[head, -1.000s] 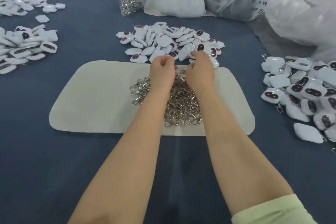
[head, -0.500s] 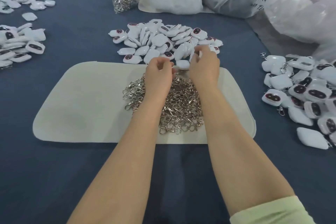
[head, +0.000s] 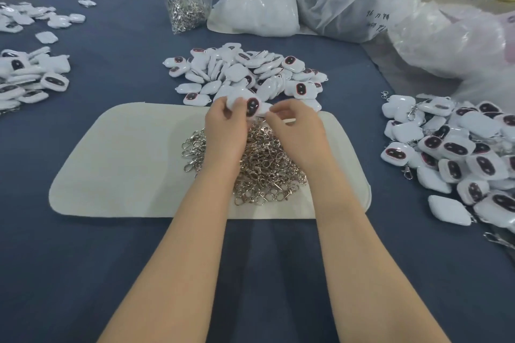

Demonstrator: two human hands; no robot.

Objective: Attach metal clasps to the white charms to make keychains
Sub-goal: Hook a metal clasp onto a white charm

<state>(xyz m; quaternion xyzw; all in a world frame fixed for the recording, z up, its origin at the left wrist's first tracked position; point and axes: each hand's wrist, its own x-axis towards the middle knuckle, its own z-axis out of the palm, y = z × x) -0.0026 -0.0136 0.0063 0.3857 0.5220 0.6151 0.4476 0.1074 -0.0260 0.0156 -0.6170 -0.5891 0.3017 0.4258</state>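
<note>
The fingertips of both hands are blurred. One white charm (head: 250, 104), its dark face showing, is gripped in the curled fingers of the left hand (head: 225, 125) just above the middle of the frame, over the far edge of the clasp heap (head: 264, 164). The right hand (head: 295, 131) is curled toward the charm's right edge; whether it pinches the charm, a clasp or nothing cannot be told.

The one clasp heap is partly hidden by both wrists and lies on one cream mat (head: 125, 161) on the blue counter (head: 83, 273).

Four piles of charms are counted: the centre pile (head: 245, 72) beyond the mat, the right pile (head: 459, 147), cut off by the frame edge, the left pile (head: 30, 78) and the upper-left pile (head: 28, 18), both cut off too. One clear bag of clasps (head: 186, 8) stands at upper centre.
</note>
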